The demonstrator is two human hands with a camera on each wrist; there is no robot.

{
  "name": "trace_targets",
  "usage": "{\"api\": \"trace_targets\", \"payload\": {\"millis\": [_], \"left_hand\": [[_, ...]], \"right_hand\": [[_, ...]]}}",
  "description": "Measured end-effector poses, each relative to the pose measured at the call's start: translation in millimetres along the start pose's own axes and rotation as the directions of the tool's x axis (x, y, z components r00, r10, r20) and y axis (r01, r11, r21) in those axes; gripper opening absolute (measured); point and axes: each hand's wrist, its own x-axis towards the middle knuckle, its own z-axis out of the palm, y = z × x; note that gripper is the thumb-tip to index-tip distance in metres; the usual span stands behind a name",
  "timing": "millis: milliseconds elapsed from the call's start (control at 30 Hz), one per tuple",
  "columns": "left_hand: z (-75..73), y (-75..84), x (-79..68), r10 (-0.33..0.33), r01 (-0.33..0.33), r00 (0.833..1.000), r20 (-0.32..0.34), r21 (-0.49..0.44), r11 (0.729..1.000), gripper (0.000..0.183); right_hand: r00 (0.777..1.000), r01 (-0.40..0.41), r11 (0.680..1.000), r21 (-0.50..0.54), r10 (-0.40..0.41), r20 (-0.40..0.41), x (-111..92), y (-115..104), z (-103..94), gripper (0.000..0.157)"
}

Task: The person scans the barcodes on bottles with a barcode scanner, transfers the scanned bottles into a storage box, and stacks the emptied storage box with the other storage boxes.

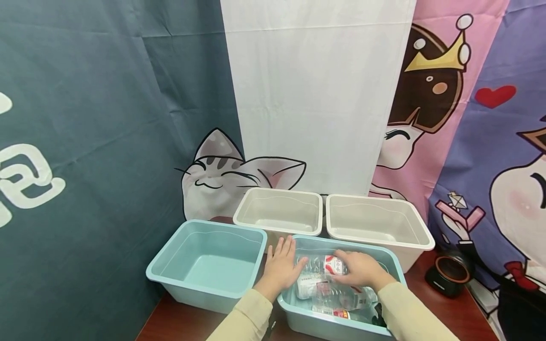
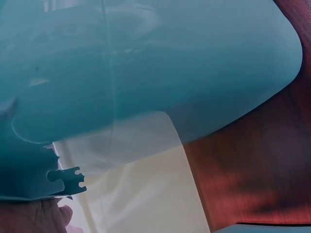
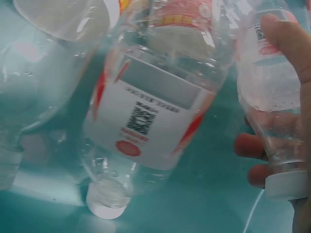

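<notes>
My right hand [image 1: 360,270] grips a clear plastic bottle [image 1: 314,263] with a red and white label, inside the right-hand blue bin [image 1: 337,327]. In the right wrist view the thumb and fingers curl round that bottle [image 3: 269,85], its white cap pointing down in the picture. Beside it lies another labelled bottle [image 3: 150,116], and several more clear bottles fill the bin. My left hand [image 1: 279,266] rests at this bin's left rim, fingers straight and nothing in its grasp. Only a bit of the left hand [image 2: 36,216] shows at the left wrist view's lower corner.
Another blue bin [image 1: 206,296] stands at the left. Two cream bins [image 1: 277,227] [image 1: 379,239] stand side by side behind the blue ones. On the right of the brown table [image 1: 179,322] sits a round black device [image 1: 448,274]. Printed curtains hang behind.
</notes>
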Motion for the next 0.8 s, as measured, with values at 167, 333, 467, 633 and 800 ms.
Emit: {"api": "trace_targets", "payload": {"millis": [167,333,467,633,800], "left_hand": [[1.3,-0.1,1.7,0.008,-0.008,1.000,-0.006,-0.012,1.000,0.078],[2.4,0.1,2.0,0.005,-0.005,1.000,-0.011,-0.020,1.000,0.078],[2.9,-0.7,1.2,0.004,-0.004,1.000,-0.015,-0.024,1.000,0.077],[3.7,-0.9,0.8,0.004,-0.005,1.000,-0.022,-0.026,1.000,0.077],[4.1,-1.4,0.7,0.015,-0.016,1.000,-0.026,-0.025,1.000,0.077]], "right_hand": [[0.999,-0.020,0.999,0.044,0.021,-0.029,-2,0,-5.2,0.072],[0.997,-0.046,0.997,0.069,0.050,-0.051,-4,0,-10.3,0.075],[0.995,-0.052,0.996,0.070,0.057,-0.077,-5,1,-12.1,0.078],[0.994,-0.044,0.995,0.085,0.052,-0.101,-7,5,-15.9,0.077],[0.989,-0.019,0.991,0.133,0.038,-0.143,-10,12,-20.6,0.072]]}}
